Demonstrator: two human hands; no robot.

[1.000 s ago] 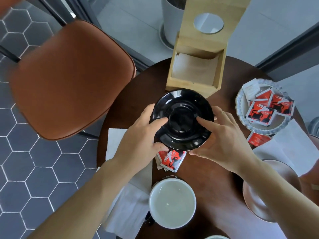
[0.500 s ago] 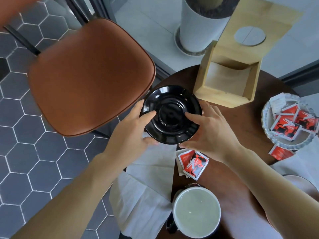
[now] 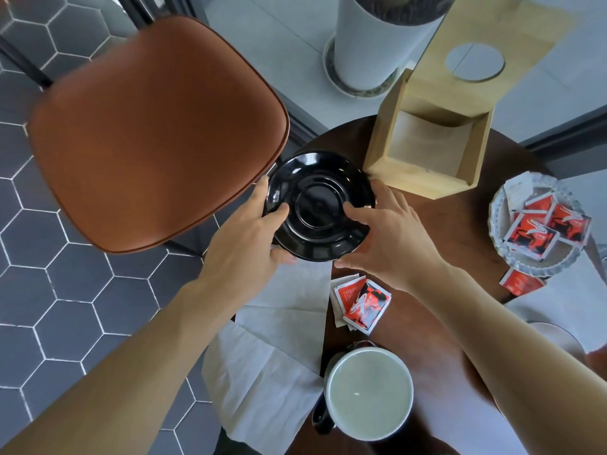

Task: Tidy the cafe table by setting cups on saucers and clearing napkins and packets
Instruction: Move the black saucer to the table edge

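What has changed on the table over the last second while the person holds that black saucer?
Both hands, left hand and right hand, carried the black saucer away from the red packets toward the table's left edge near the brown chair; it was above the packets, now above the white napkin. The grip is unchanged. The cup, wooden box and packet dish stayed put.

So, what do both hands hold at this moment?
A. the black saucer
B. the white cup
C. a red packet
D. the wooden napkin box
A: the left hand and the right hand each grip an edge of the black saucer, thumbs on its top.
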